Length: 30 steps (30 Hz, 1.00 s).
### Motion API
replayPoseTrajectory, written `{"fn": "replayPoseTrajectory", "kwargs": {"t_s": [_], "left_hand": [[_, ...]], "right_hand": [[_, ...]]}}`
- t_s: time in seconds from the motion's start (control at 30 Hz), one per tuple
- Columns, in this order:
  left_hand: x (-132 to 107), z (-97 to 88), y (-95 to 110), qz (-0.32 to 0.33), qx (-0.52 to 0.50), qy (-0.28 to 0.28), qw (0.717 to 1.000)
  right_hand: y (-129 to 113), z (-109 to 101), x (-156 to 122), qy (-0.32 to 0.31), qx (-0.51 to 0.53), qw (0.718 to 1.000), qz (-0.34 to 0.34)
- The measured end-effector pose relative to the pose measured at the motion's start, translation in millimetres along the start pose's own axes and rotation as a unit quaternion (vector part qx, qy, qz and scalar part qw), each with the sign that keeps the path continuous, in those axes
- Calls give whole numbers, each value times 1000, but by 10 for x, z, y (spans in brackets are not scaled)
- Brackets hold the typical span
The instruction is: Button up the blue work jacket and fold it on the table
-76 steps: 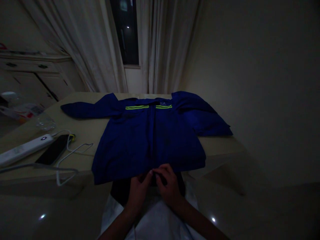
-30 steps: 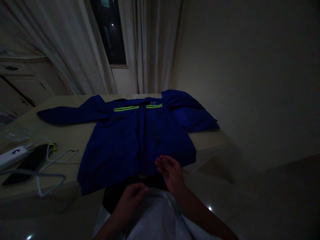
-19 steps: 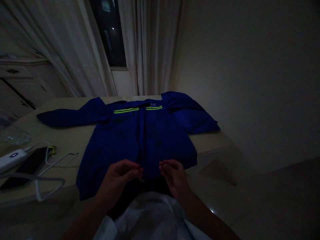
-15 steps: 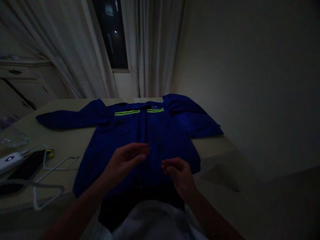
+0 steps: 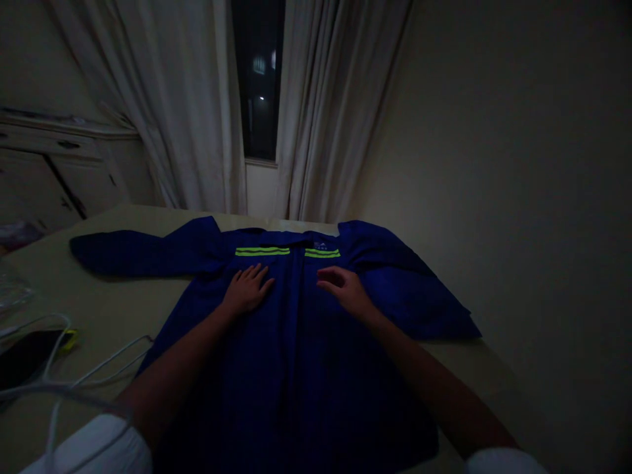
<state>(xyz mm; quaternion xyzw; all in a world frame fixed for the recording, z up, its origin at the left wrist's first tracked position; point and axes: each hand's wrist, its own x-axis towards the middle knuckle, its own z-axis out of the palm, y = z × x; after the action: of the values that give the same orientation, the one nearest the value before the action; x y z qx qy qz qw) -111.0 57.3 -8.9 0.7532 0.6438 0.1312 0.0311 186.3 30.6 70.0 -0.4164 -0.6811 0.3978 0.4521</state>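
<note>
A dark blue work jacket (image 5: 340,375) lies spread front side up, its sleeves out to both sides. Two yellow-green stripes (image 5: 263,251) cross its chest on each side of the front opening. My left hand (image 5: 247,289) rests flat on the chest below the left stripes, fingers spread. Near the right stripes, my right hand (image 5: 345,288) is over the jacket with fingers curved and a gap between thumb and fingertips. Nothing shows in it, and whether it touches the cloth I cannot tell.
The jacket lies on a pale table (image 5: 118,309). At left are a black phone-like device (image 5: 29,355), white cables (image 5: 106,375) and crumpled clear plastic (image 5: 12,289). Behind stand curtains (image 5: 187,112), a dark window (image 5: 259,85) and a cabinet (image 5: 64,164). The light is dim.
Both hands have moved up the jacket from its lower part to the chest. My left hand has flattened onto the cloth. The camera view has shifted too.
</note>
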Motion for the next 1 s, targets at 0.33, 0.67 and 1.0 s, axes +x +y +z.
{"fn": "replayPoseTrajectory", "kwargs": {"t_s": [0.33,0.67,1.0], "left_hand": [[-35,102,-8,10,3,46,999],[-29,110,-15,-3,-8,38,999],[-30,102,-14,-1,8,29,1000]], "right_hand": [[572,842,1827,-121,-503,856,-5],[752,512,2023,-147,-446,882,-24],[879,-1348,1391,439,-382,799,152]]}}
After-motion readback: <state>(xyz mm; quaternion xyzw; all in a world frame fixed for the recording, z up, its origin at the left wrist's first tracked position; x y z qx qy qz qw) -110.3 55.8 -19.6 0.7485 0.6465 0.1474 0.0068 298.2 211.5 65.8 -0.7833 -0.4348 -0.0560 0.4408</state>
